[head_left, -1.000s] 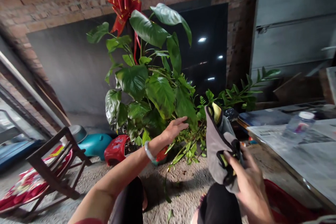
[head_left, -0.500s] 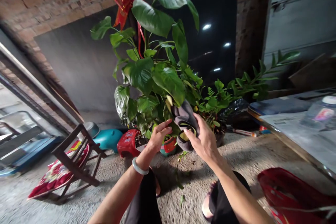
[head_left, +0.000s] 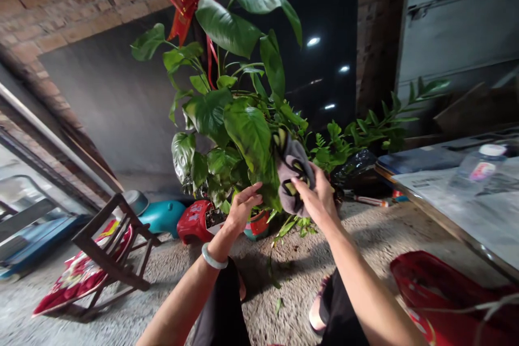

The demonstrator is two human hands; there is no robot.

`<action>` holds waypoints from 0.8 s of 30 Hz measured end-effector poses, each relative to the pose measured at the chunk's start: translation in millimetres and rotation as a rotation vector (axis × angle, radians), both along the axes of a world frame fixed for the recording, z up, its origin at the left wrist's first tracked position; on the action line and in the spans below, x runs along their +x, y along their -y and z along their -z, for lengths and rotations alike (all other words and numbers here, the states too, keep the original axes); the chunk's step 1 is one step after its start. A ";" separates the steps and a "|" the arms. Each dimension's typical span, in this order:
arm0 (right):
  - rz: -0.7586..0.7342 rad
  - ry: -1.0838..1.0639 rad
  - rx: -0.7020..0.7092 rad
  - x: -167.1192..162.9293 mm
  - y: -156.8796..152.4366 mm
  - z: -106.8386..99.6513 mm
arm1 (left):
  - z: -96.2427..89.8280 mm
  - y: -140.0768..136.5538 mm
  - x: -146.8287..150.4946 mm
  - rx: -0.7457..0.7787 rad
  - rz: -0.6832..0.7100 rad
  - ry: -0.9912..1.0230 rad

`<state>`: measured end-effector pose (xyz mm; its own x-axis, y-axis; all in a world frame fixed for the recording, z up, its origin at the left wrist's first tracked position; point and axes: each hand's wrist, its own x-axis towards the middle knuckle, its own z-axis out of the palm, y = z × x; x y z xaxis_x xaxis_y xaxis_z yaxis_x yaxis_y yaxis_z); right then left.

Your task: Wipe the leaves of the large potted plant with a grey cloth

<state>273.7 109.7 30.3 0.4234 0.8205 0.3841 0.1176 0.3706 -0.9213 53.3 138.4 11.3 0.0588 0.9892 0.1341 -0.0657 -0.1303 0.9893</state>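
A tall potted plant point(head_left: 208, 113) with broad green leaves stands in front of me. My right hand point(head_left: 322, 200) grips a bunched grey cloth point(head_left: 292, 203) with black and yellow-green markings, thumb on its near side. The cloth lies against the right edge of a large drooping leaf point(head_left: 248, 132). My left hand point(head_left: 242, 208), a pale bangle point(head_left: 213, 257) on its wrist, is at the left of that leaf's lower part. Its fingers are stretched toward the leaf and slightly apart; whether they touch it I cannot tell. The plant's red and green pot point(head_left: 258, 225) shows partly behind my left hand.
A wooden chair point(head_left: 111, 243) with a red patterned cushion stands at left, near a teal object point(head_left: 164, 217) and a red plastic stool point(head_left: 194, 221). On the right, a table point(head_left: 425, 189) holds a plastic bottle point(head_left: 480, 170). A red bag point(head_left: 441, 292) lies below it.
My right hand has moved the cloth slightly up and right, and the cloth's folds have shifted. The drooping leaf now hangs lower between my hands. My left hand has barely moved.
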 end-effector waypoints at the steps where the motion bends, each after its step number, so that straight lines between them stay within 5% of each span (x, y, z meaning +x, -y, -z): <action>1: -0.035 0.042 0.012 -7.6 -1.3 -2.2 | -0.2 0.5 1.3 0.005 0.004 0.002; 5: -0.125 0.049 -0.140 -21.8 -1.5 35.7 | -0.5 2.4 -2.4 0.026 -0.020 -0.018; 9: -0.031 -0.092 -0.272 1.1 23.4 71.7 | 1.8 2.7 -12.3 0.012 -0.064 -0.029; 11: 0.113 -0.112 -0.154 15.8 32.3 56.7 | 1.9 2.5 -12.9 0.002 -0.058 -0.008; 14: 0.230 -0.028 0.060 21.3 21.7 7.7 | -1.0 3.1 -6.5 -0.010 -0.023 0.025; 16: 0.149 0.037 0.100 10.2 1.3 -16.3 | -3.8 4.5 -0.4 -0.008 -0.004 0.036; 18: 0.033 0.058 0.038 -8.0 -18.4 -16.9 | -5.8 6.0 3.4 0.007 0.004 0.040; 24: -0.072 -0.183 -0.279 -23.7 -8.2 79.0 | -2.1 5.5 -5.9 0.015 -0.032 0.012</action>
